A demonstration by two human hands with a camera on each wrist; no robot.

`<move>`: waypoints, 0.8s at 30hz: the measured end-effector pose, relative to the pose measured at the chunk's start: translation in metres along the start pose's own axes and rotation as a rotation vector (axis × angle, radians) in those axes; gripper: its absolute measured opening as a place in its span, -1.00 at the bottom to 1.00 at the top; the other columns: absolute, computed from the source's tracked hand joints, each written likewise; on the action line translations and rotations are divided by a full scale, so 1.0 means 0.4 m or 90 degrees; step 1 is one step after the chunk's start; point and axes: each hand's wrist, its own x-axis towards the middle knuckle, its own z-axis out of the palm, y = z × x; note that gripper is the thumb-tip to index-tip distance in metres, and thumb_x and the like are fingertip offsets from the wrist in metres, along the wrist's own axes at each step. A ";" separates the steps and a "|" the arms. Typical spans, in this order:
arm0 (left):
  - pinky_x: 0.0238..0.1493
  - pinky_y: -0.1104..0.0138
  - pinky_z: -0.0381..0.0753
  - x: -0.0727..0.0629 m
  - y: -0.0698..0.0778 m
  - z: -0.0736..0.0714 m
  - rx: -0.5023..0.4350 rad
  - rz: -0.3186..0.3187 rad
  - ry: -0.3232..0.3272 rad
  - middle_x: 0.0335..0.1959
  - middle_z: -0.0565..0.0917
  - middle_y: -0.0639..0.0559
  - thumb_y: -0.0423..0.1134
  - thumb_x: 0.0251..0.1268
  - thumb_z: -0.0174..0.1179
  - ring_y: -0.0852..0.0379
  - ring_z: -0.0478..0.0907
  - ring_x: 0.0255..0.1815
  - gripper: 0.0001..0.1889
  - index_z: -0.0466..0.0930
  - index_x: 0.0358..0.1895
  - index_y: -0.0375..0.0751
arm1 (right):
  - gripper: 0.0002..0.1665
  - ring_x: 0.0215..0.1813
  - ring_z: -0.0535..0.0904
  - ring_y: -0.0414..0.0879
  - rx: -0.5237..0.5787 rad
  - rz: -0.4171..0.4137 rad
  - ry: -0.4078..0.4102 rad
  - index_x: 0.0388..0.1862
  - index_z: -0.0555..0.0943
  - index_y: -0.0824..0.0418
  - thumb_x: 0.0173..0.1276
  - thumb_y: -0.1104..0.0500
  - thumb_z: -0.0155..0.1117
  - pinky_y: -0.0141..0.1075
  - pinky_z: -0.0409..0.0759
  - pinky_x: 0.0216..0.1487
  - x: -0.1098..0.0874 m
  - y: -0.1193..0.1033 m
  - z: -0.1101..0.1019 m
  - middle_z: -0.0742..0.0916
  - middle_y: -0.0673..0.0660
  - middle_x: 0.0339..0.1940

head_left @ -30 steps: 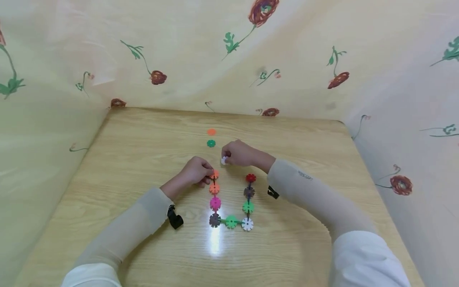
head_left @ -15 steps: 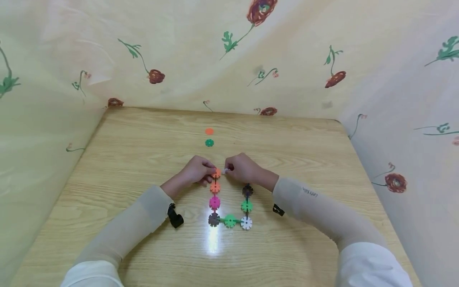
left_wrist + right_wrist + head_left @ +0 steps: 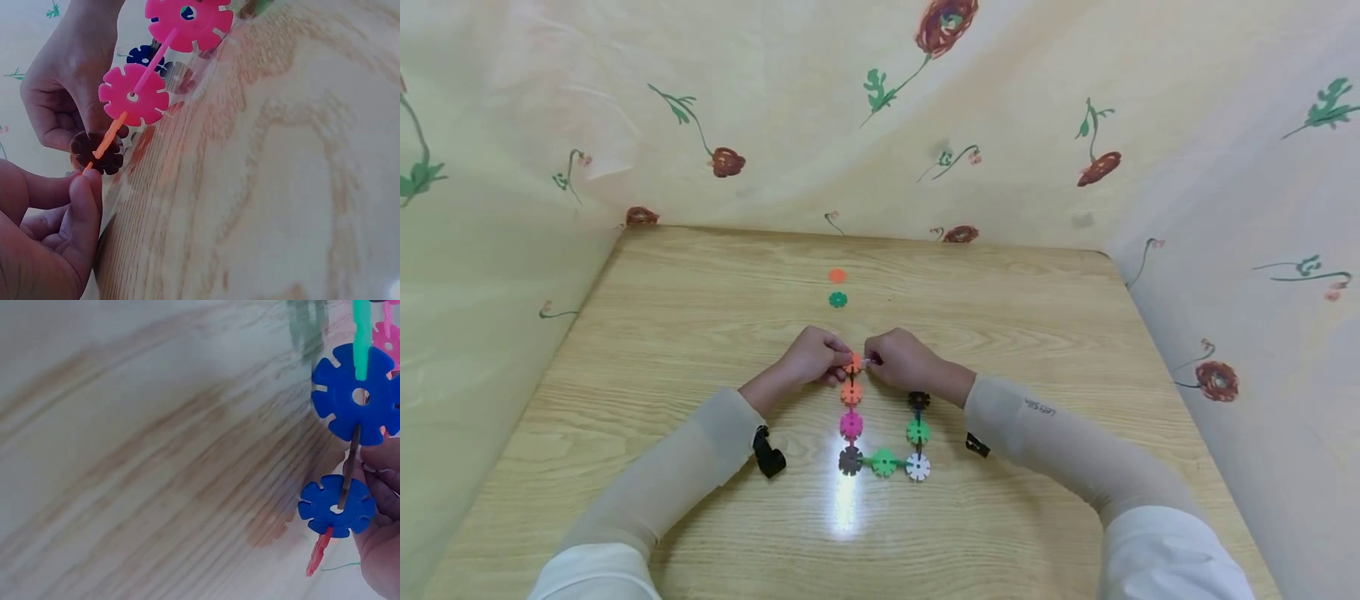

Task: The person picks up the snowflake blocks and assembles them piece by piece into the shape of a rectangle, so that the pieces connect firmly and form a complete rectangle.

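In the head view my left hand (image 3: 808, 357) pinches the orange notched disc (image 3: 854, 364) at the far end of a linked chain's left side. Close against that disc, my right hand (image 3: 904, 358) pinches a small white disc (image 3: 868, 362), mostly covered by its fingers. From the orange end, the chain runs through a second orange disc (image 3: 851, 392), a pink disc (image 3: 851, 425) and a dark disc (image 3: 851, 461). It turns at a green disc (image 3: 883, 462) and a white corner disc (image 3: 917, 467), then goes back up. The right hand hides the chain's other end.
A loose orange disc (image 3: 837, 276) and a loose green disc (image 3: 838, 299) lie farther back on the wooden table (image 3: 715, 283). Flower-patterned sheeting (image 3: 805, 117) encloses the back and sides. Blue chain discs (image 3: 337, 506) stand close beside the right hand in the right wrist view.
My right hand has come toward me, bringing the white disc down to the orange end disc, and now covers the red disc. The left hand keeps its pinch nearly in place.
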 end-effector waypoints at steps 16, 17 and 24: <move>-0.48 0.40 0.69 0.018 0.007 0.020 -0.014 0.032 0.042 -0.34 0.73 -0.18 -0.50 0.39 0.19 0.18 0.63 -0.55 -0.87 0.70 -0.14 -0.48 | -0.72 -0.17 0.60 -0.11 -0.018 0.020 -0.153 -0.04 0.69 0.22 0.33 0.12 0.43 -0.25 0.62 -0.10 0.041 0.005 -0.081 0.71 0.05 -0.18; -0.47 0.40 0.69 0.020 0.006 0.020 -0.007 0.037 0.039 -0.35 0.73 -0.17 -0.49 0.39 0.20 0.18 0.63 -0.54 -0.88 0.70 -0.15 -0.48 | -0.63 -0.06 0.61 -0.07 -0.021 0.037 -0.192 0.05 0.67 0.23 0.32 0.11 0.44 -0.21 0.62 0.01 0.053 0.012 -0.101 0.71 0.08 -0.07; -0.48 0.43 0.66 0.019 -0.020 0.013 -0.021 0.046 0.035 -0.40 0.73 -0.17 -0.50 0.36 0.23 0.18 0.63 -0.54 -0.88 0.70 -0.15 -0.50 | -0.56 0.23 0.56 0.10 -0.055 0.062 -0.175 0.32 0.55 0.25 0.50 0.25 0.12 -0.07 0.49 0.32 0.196 0.074 -0.133 0.64 0.24 0.23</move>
